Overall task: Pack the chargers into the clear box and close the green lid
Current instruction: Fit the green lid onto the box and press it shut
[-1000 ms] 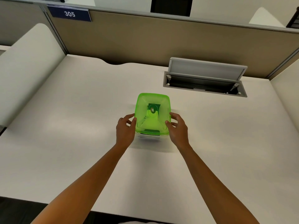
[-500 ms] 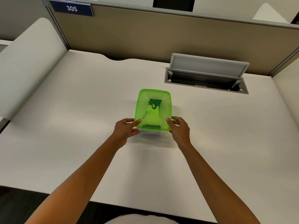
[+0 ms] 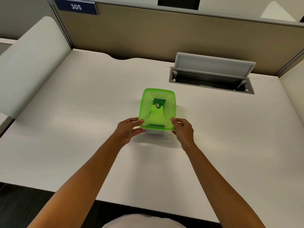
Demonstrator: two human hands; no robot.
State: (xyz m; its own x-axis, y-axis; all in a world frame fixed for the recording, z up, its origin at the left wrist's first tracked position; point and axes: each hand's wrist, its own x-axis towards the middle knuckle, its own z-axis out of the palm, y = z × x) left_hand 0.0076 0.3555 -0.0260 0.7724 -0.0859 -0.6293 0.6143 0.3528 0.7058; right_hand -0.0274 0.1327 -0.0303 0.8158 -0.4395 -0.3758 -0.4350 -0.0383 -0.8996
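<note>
The box (image 3: 154,130) sits mid-tabletop (image 3: 82,129) under its green lid (image 3: 158,109), well clear of every edge. The left hand (image 3: 127,130) and right hand (image 3: 183,130) each pinch a near corner, thumb on the lid. If only these corners get pressed, the far rim may stay unseated and the lid could pop off.

An open-plan office cubicle is showing here: a broad, plain off-white laminate worktop (image 3: 82,129) is sitting boxed in by tan fabric-covered partition panels (image 3: 148,35) with grey metal edging. A dark blue rectangular sign with white digits "305" (image 3: 76,7) is hanging on the partition's upper left, numbering the workstation. A grey hinged cable-access hatch (image 3: 212,73) is standing open, set into the worktop's far right.
</note>
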